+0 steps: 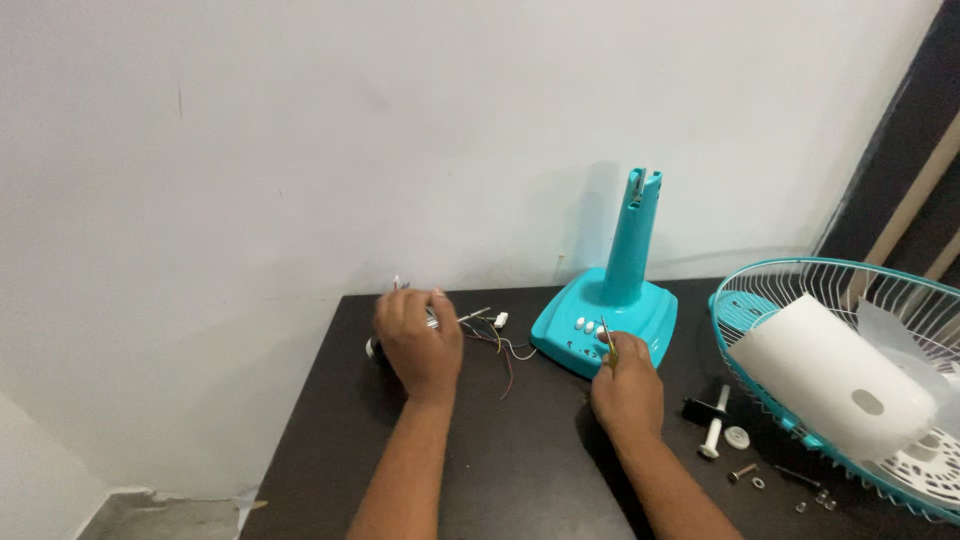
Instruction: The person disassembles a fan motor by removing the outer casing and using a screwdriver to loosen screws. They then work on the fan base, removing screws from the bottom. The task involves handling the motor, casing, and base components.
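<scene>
Motor (pixel 400 335) sits under our closed left hand (pixel 420 340); right hand (pixel 628 385) pinches a screwdriver (pixel 609 348) at the base (pixel 610 320). A tug could tear the wires (pixel 500 345).

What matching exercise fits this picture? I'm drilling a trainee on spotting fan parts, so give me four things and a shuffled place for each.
Things:
1. fan base
2. fan guard
3. left hand
4. white shaft

Places:
A. lying on the table right of the right hand
B. at the table's right edge, holding a white housing
C. upright by the wall
D. over a part with loose wires

Pairs: 1-C, 2-B, 3-D, 4-A
</scene>
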